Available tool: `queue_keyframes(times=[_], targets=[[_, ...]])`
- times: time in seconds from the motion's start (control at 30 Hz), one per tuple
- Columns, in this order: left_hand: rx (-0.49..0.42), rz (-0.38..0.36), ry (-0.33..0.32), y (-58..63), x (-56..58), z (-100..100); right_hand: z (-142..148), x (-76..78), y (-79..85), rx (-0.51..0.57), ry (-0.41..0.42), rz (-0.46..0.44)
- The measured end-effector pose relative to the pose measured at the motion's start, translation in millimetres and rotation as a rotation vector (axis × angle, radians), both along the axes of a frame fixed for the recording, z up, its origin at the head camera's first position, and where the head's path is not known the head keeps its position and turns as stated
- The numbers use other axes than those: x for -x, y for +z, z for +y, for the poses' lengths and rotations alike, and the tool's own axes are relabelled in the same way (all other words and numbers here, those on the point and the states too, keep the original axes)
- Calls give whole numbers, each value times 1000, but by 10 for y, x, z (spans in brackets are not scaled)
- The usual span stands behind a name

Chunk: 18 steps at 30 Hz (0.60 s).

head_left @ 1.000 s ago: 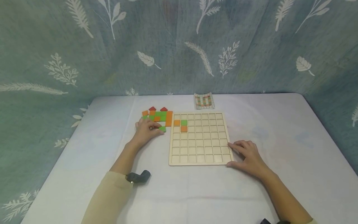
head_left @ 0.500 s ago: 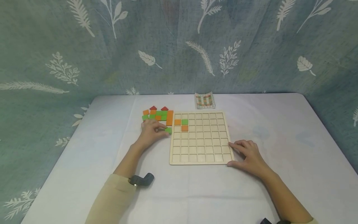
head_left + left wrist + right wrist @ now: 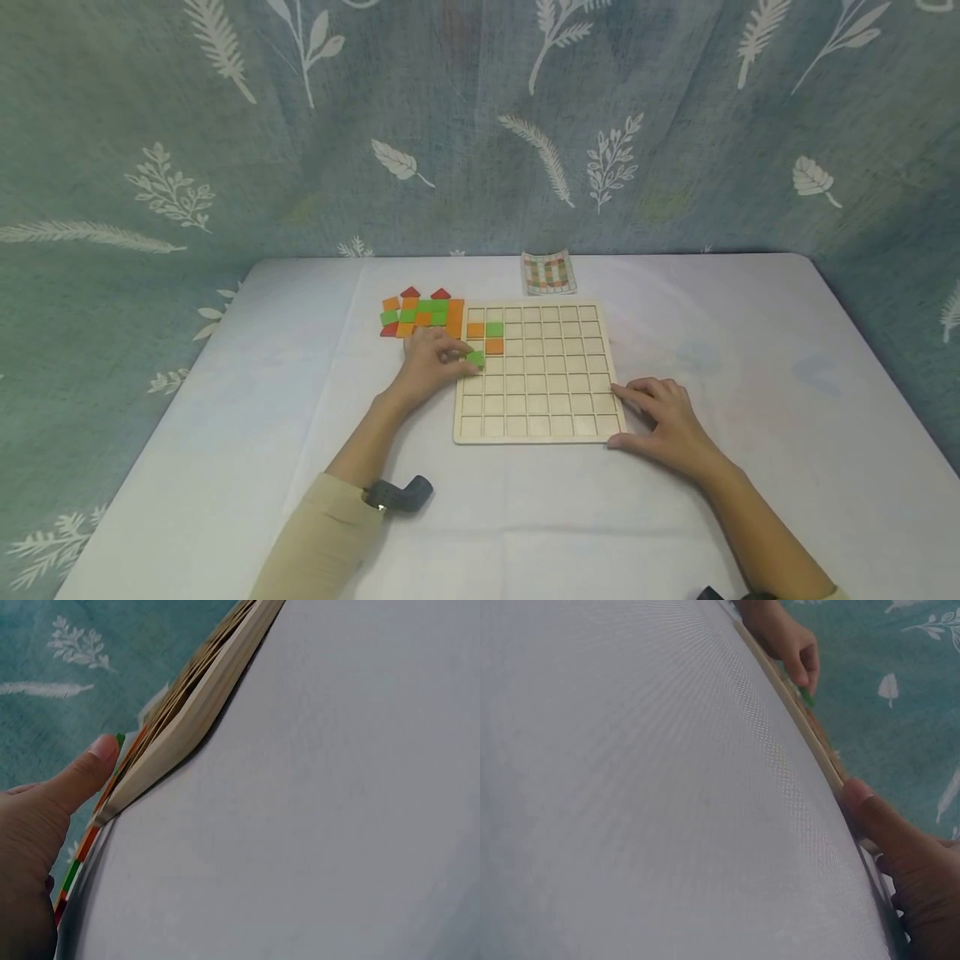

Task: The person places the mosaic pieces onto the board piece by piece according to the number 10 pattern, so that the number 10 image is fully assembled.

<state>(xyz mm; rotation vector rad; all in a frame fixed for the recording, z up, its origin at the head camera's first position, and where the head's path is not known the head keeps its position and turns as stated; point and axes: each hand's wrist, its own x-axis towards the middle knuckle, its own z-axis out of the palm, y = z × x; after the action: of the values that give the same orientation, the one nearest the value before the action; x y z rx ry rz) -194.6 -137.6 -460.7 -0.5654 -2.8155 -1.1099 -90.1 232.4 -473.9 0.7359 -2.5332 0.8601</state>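
My left hand (image 3: pixel 431 362) pinches a green square tile (image 3: pixel 476 358) between thumb and fingertips, close over the left columns of a wooden grid board (image 3: pixel 538 402). In the right wrist view that tile (image 3: pixel 806 695) shows as a sliver beneath the fingers. Upper left on the grid lie an orange tile (image 3: pixel 476 331), a green tile (image 3: pixel 495 330) and another orange tile (image 3: pixel 495 346) below the green one. My right hand (image 3: pixel 667 425) rests at the board's lower right, its spread thumb and forefinger touching the edge. The left wrist view shows the left thumb (image 3: pixel 97 754) beside the board's rim.
Left of the board's top corner lie several loose green and orange tiles (image 3: pixel 431 307), with red triangles (image 3: pixel 410 292) around them. A small patterned card (image 3: pixel 549 273) sits behind the board. White cloth (image 3: pixel 555 517) covers the table, and a leaf-print curtain (image 3: pixel 450 125) hangs behind.
My left hand has moved right with the green tile, from the cloth beside the board to over its left columns. The right hand has stayed at the board's edge.
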Motion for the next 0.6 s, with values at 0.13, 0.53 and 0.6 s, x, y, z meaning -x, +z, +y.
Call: queue_keyframes(times=[0.13,0.53,0.6], targets=[[4,18,-12,-12,-14,70,1,3,-7,2,3,2],[19,47,-22,0,-83,215,4,10,-10,16,12,-4],[21,47,-14,5,-92,229,3,2,-4,17,12,-12]])
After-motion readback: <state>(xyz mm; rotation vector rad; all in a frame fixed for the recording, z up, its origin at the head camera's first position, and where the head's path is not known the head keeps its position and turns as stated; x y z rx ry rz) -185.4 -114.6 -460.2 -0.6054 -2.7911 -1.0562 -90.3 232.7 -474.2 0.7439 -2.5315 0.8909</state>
